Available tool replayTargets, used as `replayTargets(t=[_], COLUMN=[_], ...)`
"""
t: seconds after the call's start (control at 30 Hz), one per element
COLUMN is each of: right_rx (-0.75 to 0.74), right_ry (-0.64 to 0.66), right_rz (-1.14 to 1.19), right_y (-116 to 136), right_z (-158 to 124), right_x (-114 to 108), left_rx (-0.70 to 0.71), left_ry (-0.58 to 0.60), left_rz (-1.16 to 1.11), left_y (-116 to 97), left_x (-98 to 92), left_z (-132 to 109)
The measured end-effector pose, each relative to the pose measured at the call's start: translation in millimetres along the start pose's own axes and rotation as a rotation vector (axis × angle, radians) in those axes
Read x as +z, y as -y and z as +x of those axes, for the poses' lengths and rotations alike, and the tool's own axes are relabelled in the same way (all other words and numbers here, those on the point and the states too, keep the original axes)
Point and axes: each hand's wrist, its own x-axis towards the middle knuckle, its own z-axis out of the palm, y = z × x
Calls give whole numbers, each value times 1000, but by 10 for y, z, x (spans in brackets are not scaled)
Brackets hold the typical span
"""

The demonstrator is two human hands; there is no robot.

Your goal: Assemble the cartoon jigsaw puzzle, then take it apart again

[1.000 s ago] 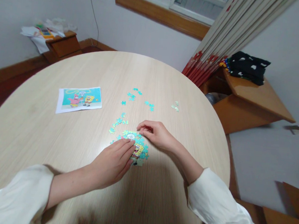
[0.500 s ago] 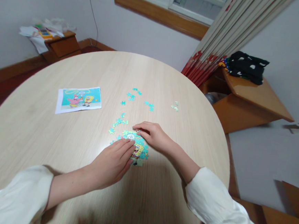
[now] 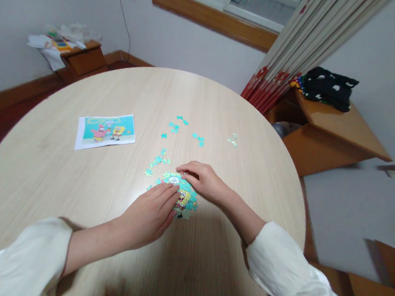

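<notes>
A partly joined jigsaw puzzle lies on the table in front of me, showing a yellow square cartoon figure and a pale round head on turquoise. My left hand rests flat over its left and lower part, fingers stretched together, hiding that area. At the puzzle's upper edge, my right hand has its thumb and fingertips close together on a small puzzle piece, mostly covered by the fingers. Loose turquoise and yellowish puzzle pieces lie just beyond the puzzle, up and to the left.
A printed reference picture lies on the left of the round wooden table. More turquoise pieces are scattered farther back, with several pale pieces to the right. Beyond the table stand a wooden cabinet and a curtain.
Both hands keep nearly the same pose on the puzzle. The whole view has shifted very slightly; no piece has visibly moved on the table.
</notes>
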Motion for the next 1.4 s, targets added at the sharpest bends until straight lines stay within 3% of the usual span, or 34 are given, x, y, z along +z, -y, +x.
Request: replayTargets(t=[0.13,0.3,0.6,1.0,1.17,1.4], right_rx=[-91,-103,118,73,140,324], right_ry=[-39,-60,-125,-38,-50,-29], right_rz=[-119,-154,98,-44,77,327], right_y=[-32,-38,-35,-28,13,64], right_z=[-13,-28,-21,-67,-33,-1], right_x=[13,26,24,-57,-55,-66], left_rx=[-11,2,5,-12,-36,6], left_ry=[-4,-7,-10,-24,6,34], left_rz=[-27,-51,-21,-80,-161,-74], left_y=[1,6,6,2,1,10], left_x=[13,5,-13,-28,-40,-17], left_z=[-7,-6,6,12,26,30])
